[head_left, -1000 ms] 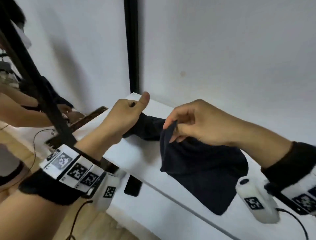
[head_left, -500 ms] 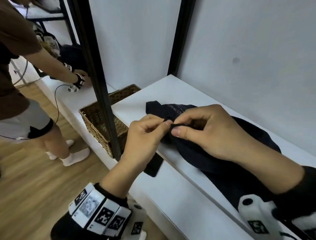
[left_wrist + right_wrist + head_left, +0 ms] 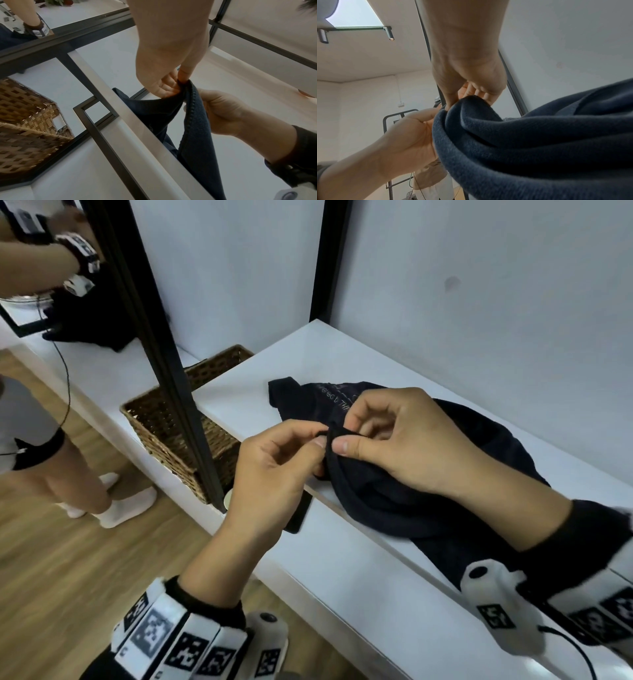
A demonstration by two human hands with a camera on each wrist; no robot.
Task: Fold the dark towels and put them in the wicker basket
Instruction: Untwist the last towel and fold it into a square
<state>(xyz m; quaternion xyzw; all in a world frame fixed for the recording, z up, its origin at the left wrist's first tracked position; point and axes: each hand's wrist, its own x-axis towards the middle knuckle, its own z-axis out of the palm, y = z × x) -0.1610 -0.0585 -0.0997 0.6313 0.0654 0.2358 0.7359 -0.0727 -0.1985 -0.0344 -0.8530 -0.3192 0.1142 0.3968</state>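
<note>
A dark navy towel (image 3: 424,474) lies crumpled on the white shelf (image 3: 342,354), part of it draped over the front edge. Both hands meet at one raised fold of it. My left hand (image 3: 274,463) pinches the towel's edge between thumb and fingers, and my right hand (image 3: 394,440) pinches the same edge right beside it. The left wrist view shows the towel (image 3: 171,108) held up between both hands above the shelf edge. The right wrist view shows the towel (image 3: 530,142) bunched in thick folds under my right hand. The wicker basket (image 3: 161,419) stands lower left of the shelf, behind a black post.
A black frame post (image 3: 161,347) runs in front of the basket. Another person (image 3: 41,268) stands at the left, handling dark cloth on the neighbouring shelf. A small dark flat object (image 3: 301,515) hangs at the shelf's front edge. Wooden floor lies below.
The hands were apart with the towel lifted between them; they have come together at one edge and lowered to the shelf. The head view has swung down and left, showing the basket.
</note>
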